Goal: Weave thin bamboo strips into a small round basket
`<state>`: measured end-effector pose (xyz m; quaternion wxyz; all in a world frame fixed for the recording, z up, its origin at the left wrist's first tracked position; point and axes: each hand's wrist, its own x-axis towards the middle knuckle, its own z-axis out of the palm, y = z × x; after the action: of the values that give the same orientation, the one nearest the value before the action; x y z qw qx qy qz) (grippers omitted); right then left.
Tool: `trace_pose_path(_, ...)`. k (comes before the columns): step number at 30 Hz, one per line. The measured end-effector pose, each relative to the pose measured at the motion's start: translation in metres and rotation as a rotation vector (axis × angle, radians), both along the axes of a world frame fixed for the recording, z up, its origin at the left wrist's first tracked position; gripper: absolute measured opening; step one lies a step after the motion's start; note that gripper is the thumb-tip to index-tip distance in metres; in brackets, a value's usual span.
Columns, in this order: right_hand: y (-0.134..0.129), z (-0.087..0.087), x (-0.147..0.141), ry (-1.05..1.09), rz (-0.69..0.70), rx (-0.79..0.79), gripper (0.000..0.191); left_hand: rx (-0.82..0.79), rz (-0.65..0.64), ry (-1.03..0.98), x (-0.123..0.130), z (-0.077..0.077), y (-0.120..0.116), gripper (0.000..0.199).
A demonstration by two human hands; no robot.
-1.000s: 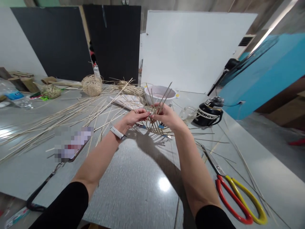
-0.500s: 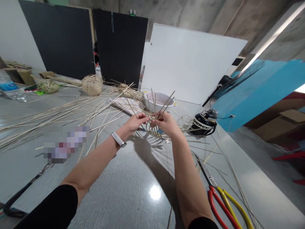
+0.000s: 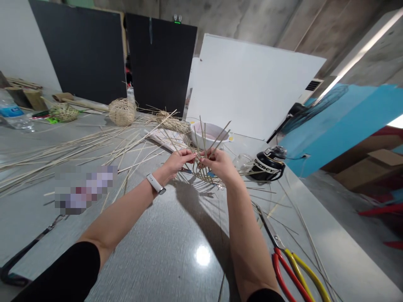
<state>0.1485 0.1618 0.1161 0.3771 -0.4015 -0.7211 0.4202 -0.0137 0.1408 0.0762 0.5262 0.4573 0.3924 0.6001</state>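
Both hands hold a small, unfinished woven basket (image 3: 206, 175) of pale cane or bamboo strips, with several stiff stakes rising past my fingers. My left hand (image 3: 179, 161), with a white wristband (image 3: 155, 183), pinches the strips at the basket's near left. My right hand (image 3: 218, 164) grips the upper edge beside it, and the fingertips of both hands nearly meet. The hands hide part of the weave. Red-and-yellow-handled scissors (image 3: 285, 268) lie on the table to the right of my right forearm.
A white bowl (image 3: 208, 134) stands behind the basket. Loose strips (image 3: 69, 153) spread across the grey table (image 3: 157, 247) to the left. A black bottle (image 3: 269, 164), glass jar (image 3: 244, 162), woven balls (image 3: 122, 112) and a blurred object (image 3: 83, 188) sit about.
The whole view has tilted and shifted slightly, so the scissors sit lower in the picture. Both hands stay on the basket, and their grip looks nearly unchanged.
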Motion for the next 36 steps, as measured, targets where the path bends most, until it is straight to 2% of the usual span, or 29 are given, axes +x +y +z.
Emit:
trace_pose_path(5, 0.003, -0.003, -0.001, 0.038, 0.02, -0.039, 0.023, -0.042, -0.012, 0.015, -0.001, 0.004, -0.002, 0.019)
trace_pose_path(17, 0.006, -0.003, 0.004, 0.063, 0.102, -0.046, 0.04, -0.01, -0.013, 0.074, 0.0, 0.011, -0.006, 0.019)
trace_pose_path(22, 0.004, -0.001, 0.006, 0.072, 0.135, -0.053, 0.041, 0.007, -0.027, 0.071, -0.002, 0.009, -0.004, 0.02)
trace_pose_path(28, 0.005, -0.002, 0.004, 0.072, 0.085, -0.06, 0.044, 0.056, 0.031, 0.026, 0.0, 0.004, -0.001, 0.018)
trace_pose_path(36, 0.005, -0.004, 0.003, 0.076, 0.034, -0.082, 0.035, 0.066, 0.05, -0.031, 0.004, 0.0, 0.001, 0.017)
